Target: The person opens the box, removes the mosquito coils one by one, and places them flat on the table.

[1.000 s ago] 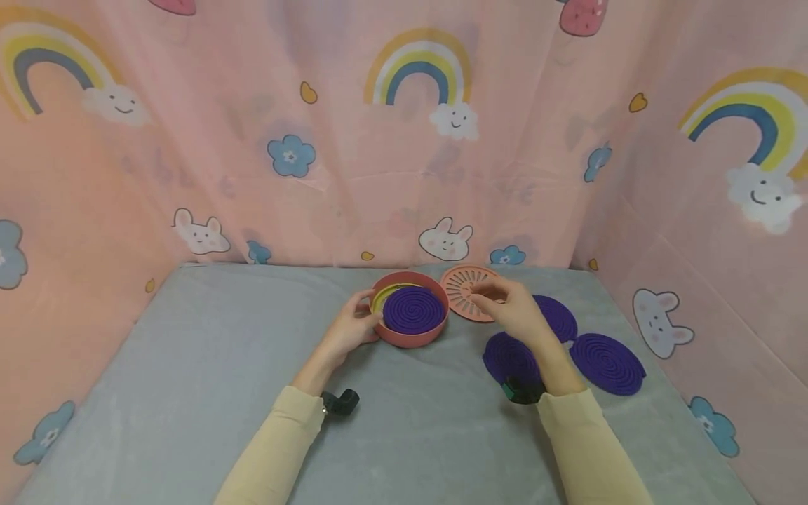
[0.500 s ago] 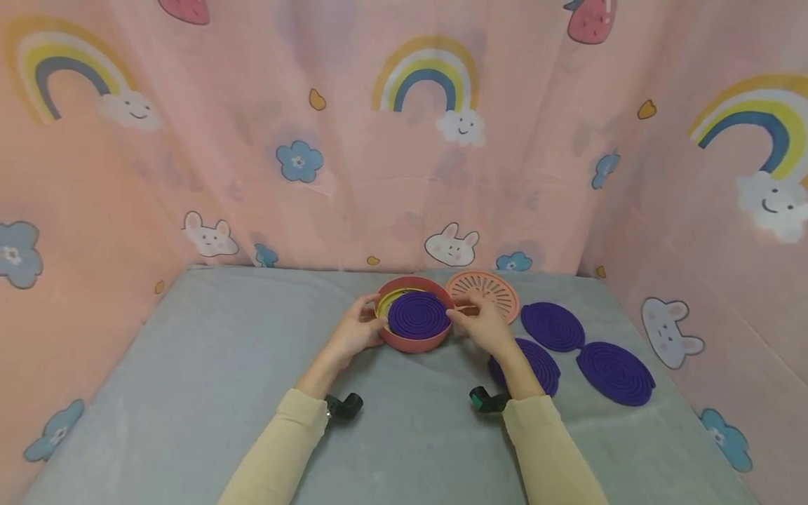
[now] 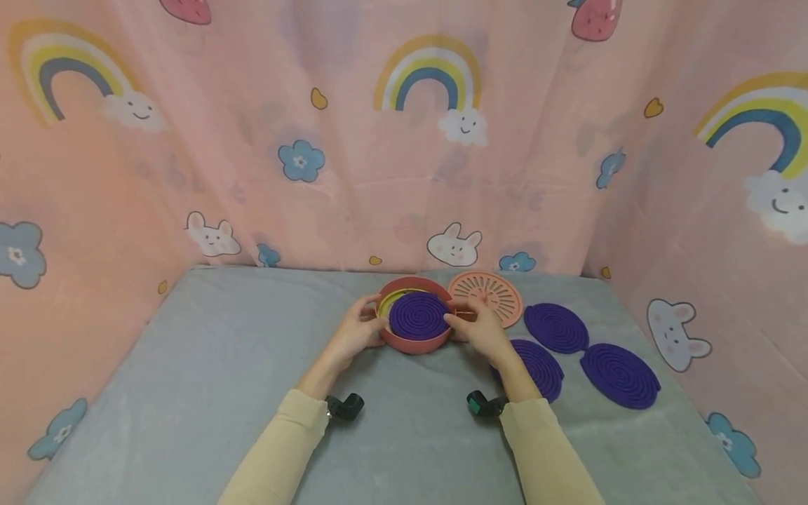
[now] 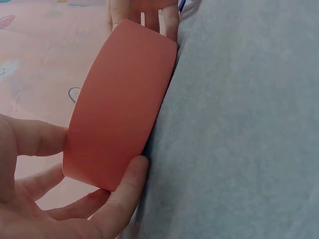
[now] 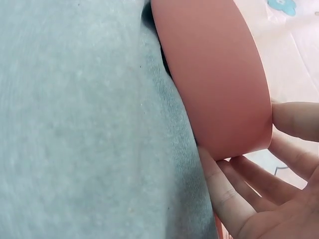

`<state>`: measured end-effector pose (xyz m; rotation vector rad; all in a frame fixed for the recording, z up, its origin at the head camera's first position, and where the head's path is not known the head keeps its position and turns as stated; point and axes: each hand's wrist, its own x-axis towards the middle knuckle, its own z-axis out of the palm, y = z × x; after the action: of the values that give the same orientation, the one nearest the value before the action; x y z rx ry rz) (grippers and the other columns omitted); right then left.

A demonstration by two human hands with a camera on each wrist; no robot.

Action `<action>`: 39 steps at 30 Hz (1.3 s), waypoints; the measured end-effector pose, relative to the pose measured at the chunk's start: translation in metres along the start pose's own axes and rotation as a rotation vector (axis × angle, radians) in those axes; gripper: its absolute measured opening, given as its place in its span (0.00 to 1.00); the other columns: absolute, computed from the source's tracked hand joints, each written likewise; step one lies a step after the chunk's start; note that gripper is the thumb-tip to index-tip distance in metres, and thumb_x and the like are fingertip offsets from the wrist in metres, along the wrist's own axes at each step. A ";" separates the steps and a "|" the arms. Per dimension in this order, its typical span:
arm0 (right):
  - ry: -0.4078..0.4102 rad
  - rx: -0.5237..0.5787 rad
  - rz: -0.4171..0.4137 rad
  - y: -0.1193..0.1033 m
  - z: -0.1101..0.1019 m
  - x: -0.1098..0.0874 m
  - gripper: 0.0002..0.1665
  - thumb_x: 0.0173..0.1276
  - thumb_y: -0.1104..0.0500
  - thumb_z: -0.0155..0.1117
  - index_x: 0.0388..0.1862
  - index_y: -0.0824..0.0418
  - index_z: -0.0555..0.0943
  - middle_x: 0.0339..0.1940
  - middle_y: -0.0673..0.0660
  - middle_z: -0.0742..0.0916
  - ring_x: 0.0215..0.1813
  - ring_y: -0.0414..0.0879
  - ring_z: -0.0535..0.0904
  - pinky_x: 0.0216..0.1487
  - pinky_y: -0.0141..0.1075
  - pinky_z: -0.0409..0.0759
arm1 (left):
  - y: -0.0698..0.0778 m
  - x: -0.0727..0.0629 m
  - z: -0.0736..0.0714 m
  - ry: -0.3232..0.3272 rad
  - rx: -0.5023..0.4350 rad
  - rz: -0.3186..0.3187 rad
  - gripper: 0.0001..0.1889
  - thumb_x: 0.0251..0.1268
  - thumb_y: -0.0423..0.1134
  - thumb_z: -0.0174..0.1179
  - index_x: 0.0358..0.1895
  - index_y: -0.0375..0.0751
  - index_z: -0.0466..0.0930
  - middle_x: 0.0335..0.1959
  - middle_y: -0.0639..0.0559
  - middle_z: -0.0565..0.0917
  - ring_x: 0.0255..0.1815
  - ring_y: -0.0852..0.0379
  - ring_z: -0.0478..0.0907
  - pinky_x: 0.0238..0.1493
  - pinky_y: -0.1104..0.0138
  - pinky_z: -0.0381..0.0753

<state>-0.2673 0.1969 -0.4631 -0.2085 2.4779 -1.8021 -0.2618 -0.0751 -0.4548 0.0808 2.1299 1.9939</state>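
A round coral-pink mosquito coil box (image 3: 413, 346) stands uncovered on the cloth, a purple mosquito coil (image 3: 419, 315) lying in it. Beside that coil, a yellow part (image 3: 386, 306) shows along the inner left wall. My left hand (image 3: 355, 331) grips the box's left side, thumb near the rim. On the opposite side my right hand (image 3: 482, 335) holds the wall, thumb at the rim and fingers low around it. Both wrist views show the plain outer wall (image 4: 119, 104) between curled fingers. The inside of the box is out of sight there.
A slotted peach lid (image 3: 500, 298) lies right behind the box. Several purple coils lie to the right: one far coil (image 3: 555, 327), an outer coil (image 3: 621, 375), and a nearer coil (image 3: 536, 365) partly behind my right forearm. A patterned pink curtain (image 3: 353, 217) backs the table.
My right hand has come left and down from over the lid to the box's right side. My left hand has kept its grip. The camera view has shifted slightly.
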 end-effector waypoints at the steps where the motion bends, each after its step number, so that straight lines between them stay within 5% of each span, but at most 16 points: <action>1: -0.002 0.007 0.004 0.000 0.000 0.000 0.25 0.74 0.60 0.66 0.68 0.65 0.76 0.67 0.69 0.76 0.67 0.64 0.75 0.50 0.45 0.87 | -0.004 0.003 -0.001 0.000 -0.006 0.001 0.30 0.71 0.30 0.58 0.75 0.41 0.65 0.67 0.31 0.66 0.58 0.42 0.76 0.46 0.55 0.88; 15: 0.044 0.015 -0.002 -0.003 0.013 0.002 0.22 0.71 0.64 0.68 0.62 0.67 0.79 0.61 0.69 0.79 0.60 0.62 0.79 0.45 0.42 0.88 | -0.001 -0.002 -0.009 0.019 0.051 -0.020 0.29 0.72 0.30 0.56 0.75 0.41 0.65 0.68 0.30 0.65 0.61 0.38 0.75 0.45 0.56 0.88; 21: 0.027 0.020 0.008 -0.004 0.016 0.000 0.24 0.71 0.64 0.68 0.63 0.68 0.78 0.60 0.69 0.80 0.59 0.61 0.80 0.45 0.42 0.88 | 0.004 -0.004 -0.012 0.062 0.307 0.024 0.27 0.73 0.35 0.58 0.73 0.40 0.68 0.68 0.33 0.71 0.67 0.37 0.73 0.57 0.50 0.83; 29: 0.020 0.039 0.042 -0.006 0.017 0.003 0.23 0.72 0.63 0.68 0.64 0.66 0.78 0.62 0.68 0.78 0.61 0.61 0.79 0.47 0.42 0.88 | 0.032 0.003 -0.011 0.155 0.697 0.201 0.21 0.75 0.38 0.56 0.67 0.33 0.75 0.62 0.33 0.78 0.64 0.37 0.74 0.63 0.45 0.75; 33: 0.026 0.043 0.044 -0.005 0.015 0.003 0.23 0.71 0.63 0.68 0.63 0.67 0.78 0.62 0.69 0.78 0.62 0.62 0.78 0.49 0.43 0.87 | 0.046 0.010 -0.005 0.124 0.762 0.257 0.19 0.75 0.38 0.56 0.64 0.34 0.78 0.58 0.37 0.82 0.60 0.41 0.78 0.60 0.48 0.78; 39: 0.018 0.054 0.043 -0.005 0.013 0.003 0.24 0.72 0.63 0.68 0.64 0.67 0.77 0.62 0.69 0.78 0.61 0.61 0.78 0.48 0.43 0.88 | 0.050 0.023 0.009 0.024 0.713 0.225 0.18 0.75 0.38 0.57 0.63 0.37 0.78 0.59 0.39 0.82 0.60 0.44 0.78 0.61 0.51 0.79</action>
<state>-0.2682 0.1833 -0.4624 -0.1354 2.4225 -1.8589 -0.2878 -0.0584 -0.4090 0.4250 2.8386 1.2230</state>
